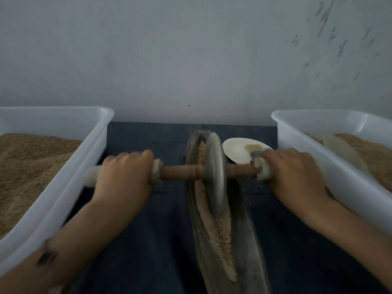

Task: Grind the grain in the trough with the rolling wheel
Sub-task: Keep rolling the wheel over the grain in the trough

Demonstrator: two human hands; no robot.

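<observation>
The left hand (125, 177) and right hand (294, 177) are gripping the axle (180, 171), each fist closed tight beside the wheel (214, 175), which is sitting in the trough (250, 240) on grain (222, 234).

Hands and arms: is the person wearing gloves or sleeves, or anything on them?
No gloves and no sleeves show. The left hand and the right hand are bare, and both forearms are bare as far as the picture reaches. No rings, watch or bracelets can be seen. The left forearm has a dark mark near the bottom edge; it is too blurry to tell what it is.
</observation>
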